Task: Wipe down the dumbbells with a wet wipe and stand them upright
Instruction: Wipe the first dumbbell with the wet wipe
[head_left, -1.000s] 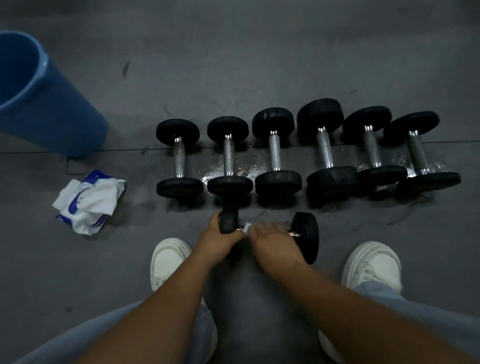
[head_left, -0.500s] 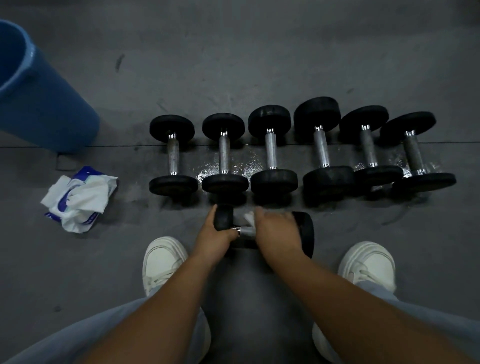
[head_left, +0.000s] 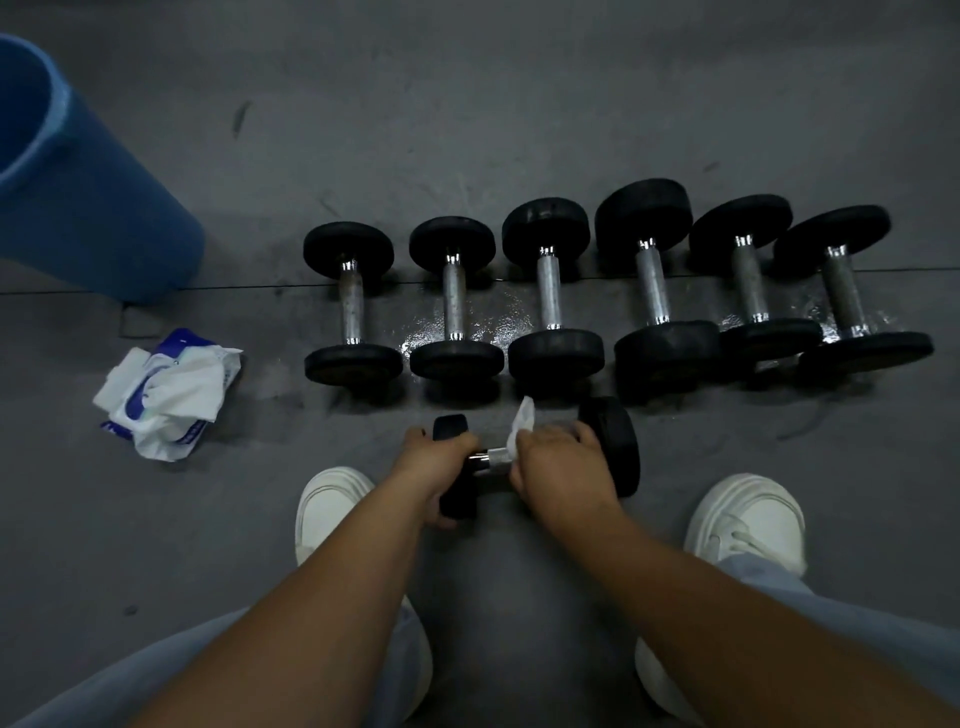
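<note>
The person is crouched over a dark grey floor (head_left: 467, 104), and a small black dumbbell (head_left: 615, 447) lies crosswise between the two white shoes (head_left: 748, 519), just near of the others. The left hand (head_left: 441, 465) has its grip curled round the dumbbell's left head, fingers over the top edge and thumb at the near side. The right hand (head_left: 558, 460) has its grip closed on a white wet wipe (head_left: 522, 421), wrapped round the chrome handle (head_left: 488, 460) close to the right head, with a corner of the wipe sticking up on the far side of the knuckles. A short bare stretch of handle shows between the two hands. Just beyond, a row of six dumbbells (head_left: 548, 291) lies side by side on the floor, handles running near to far, none of them standing on end; the ones at the right of the row sit closest together. A wet patch (head_left: 483, 332) shines on the floor around the middle of the row. Well off to the left lies an open wipe packet (head_left: 166, 389), white and blue, with sheets spilling from it, and farther left and beyond it stands a blue bin (head_left: 93, 218).
</note>
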